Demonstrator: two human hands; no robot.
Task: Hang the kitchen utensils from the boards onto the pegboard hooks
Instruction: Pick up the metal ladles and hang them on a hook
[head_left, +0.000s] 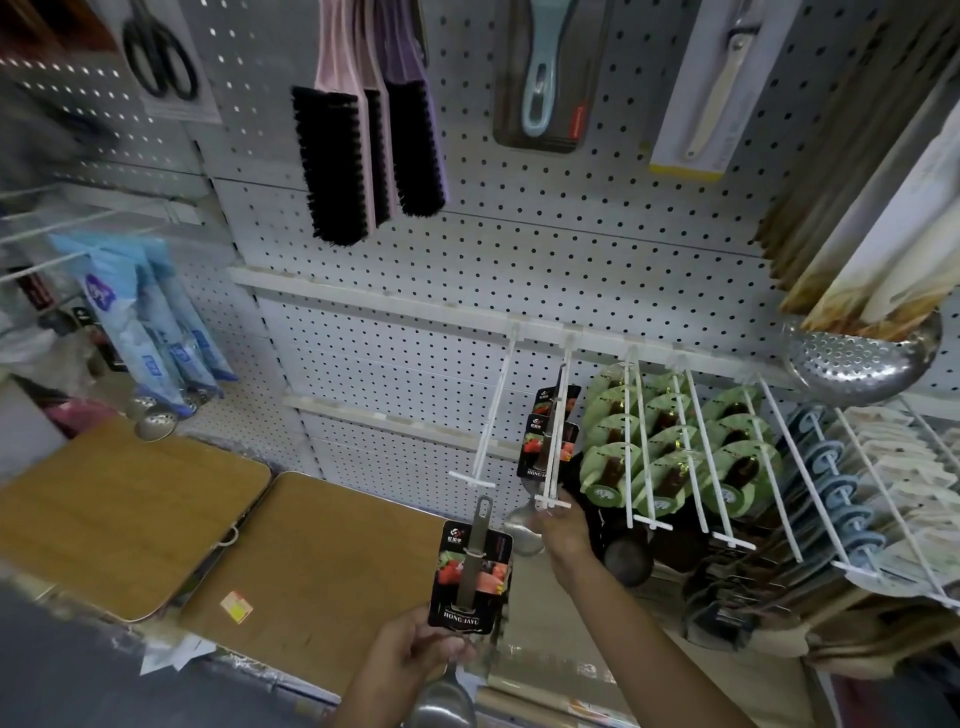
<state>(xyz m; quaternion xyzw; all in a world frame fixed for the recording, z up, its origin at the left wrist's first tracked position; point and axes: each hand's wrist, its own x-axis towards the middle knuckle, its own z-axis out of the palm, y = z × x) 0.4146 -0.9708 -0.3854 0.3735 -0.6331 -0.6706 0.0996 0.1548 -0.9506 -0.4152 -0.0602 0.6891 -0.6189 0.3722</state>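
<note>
My left hand (415, 652) grips a steel spoon with a black label card (470, 577), handle pointing up, low in the middle of the view. My right hand (561, 527) reaches up to the front tip of a white double-wire hook (555, 441) on the pegboard (519, 234); its fingers touch the hook's end. Two spoons with the same black cards (548, 444) hang on that hook, one bowl (522, 530) just left of my right hand. An empty white hook (488, 431) stands to the left of it. Two wooden boards (130, 519) lie at lower left.
Hooks to the right carry green-carded ladles (675, 447), blue items (831, 483) and beige items. A steel skimmer (857, 358) hangs at right. Brushes (363, 156), scissors, a peeler and a knife hang higher up. Blue-bagged utensils (156, 322) hang at left.
</note>
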